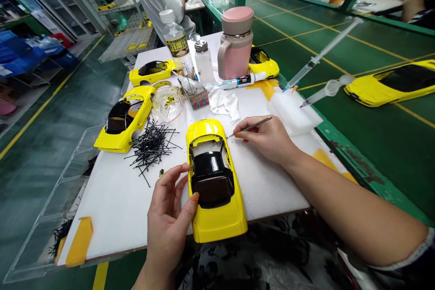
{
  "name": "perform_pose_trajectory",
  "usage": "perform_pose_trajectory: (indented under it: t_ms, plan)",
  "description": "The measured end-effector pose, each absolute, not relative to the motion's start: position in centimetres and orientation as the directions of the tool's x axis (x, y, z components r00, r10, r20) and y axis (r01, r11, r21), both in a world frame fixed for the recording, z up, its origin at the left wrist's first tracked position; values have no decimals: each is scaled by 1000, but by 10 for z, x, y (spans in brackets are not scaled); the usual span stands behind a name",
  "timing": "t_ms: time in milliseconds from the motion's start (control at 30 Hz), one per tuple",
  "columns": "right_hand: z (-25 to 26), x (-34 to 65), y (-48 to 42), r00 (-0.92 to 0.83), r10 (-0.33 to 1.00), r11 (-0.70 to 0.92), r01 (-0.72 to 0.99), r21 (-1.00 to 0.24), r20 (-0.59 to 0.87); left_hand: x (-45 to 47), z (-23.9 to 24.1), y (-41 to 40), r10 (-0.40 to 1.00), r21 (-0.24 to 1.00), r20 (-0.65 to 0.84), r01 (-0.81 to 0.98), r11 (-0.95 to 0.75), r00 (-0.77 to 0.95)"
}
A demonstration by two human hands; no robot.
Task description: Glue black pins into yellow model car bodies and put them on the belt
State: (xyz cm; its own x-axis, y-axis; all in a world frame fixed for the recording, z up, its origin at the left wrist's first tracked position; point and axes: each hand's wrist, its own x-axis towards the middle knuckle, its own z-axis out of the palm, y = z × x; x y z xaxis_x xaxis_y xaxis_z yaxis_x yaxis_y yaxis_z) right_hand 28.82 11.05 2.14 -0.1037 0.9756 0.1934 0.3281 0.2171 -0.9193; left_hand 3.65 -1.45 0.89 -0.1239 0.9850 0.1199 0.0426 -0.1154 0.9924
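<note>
A yellow toy car body [220, 222] with a black roof and window piece [210, 167] lies at the table's front edge, its open end facing away. My left hand [171, 204] grips its left side, thumb on the body near the dark window and fingertips at the left edge. Beside the car's far right corner, my right hand [263, 138] pinches slim metal tweezers [254, 124], their tip pointing left, just off the body. Tiny dark specks lie near that tip. Left of the car is a loose heap of thin black sprue-like sticks [151, 145].
More yellow car bodies [142, 115] stand on the left and back. A pink mug [238, 50], a bottle [176, 45], a small dispenser [203, 61], a marker [238, 81] and crumpled tissue [224, 102] stand behind. Syringes [319, 56] stick in white foam [295, 108]. A green conveyor [384, 140] runs right.
</note>
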Motion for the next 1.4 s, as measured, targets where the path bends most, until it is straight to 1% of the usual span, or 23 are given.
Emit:
perform_pose_trajectory:
  t_ms: [600, 700, 767, 833, 900, 1033, 1133, 1267, 1400]
  plan:
    - [22, 289, 110, -94, 977, 213, 310, -927, 193, 38, 9, -13, 985, 992, 125, 45, -120, -123]
    - [27, 289, 105, -103, 966, 257, 302, -918, 237, 37, 9, -12, 982, 992, 128, 34, -124, -137]
    - [36, 290, 94, -115, 926, 376, 326, -867, 359, 37, 9, -12, 981, 992, 125, 18, -123, -147]
    - [46, 291, 77, -146, 837, 540, 379, -751, 528, 36, 8, -11, 982, 993, 118, 2, -119, -148]
    - [54, 292, 55, -199, 746, 650, 426, -629, 635, 36, 8, -11, 983, 993, 112, -10, -114, -146]
    - [49, 297, 12, -325, 667, 725, 487, -486, 670, 37, 8, -12, 985, 994, 105, -20, -108, -139]
    - [34, 299, -5, -357, 636, 741, 530, -412, 685, 37, 9, -12, 985, 994, 106, -17, -109, -137]
    - [19, 297, -8, -371, 608, 755, 545, -366, 702, 38, 9, -11, 983, 993, 117, -13, -120, -145]
    - [16, 294, -3, -389, 589, 771, 532, -349, 708, 38, 8, -11, 983, 992, 121, -9, -123, -140]
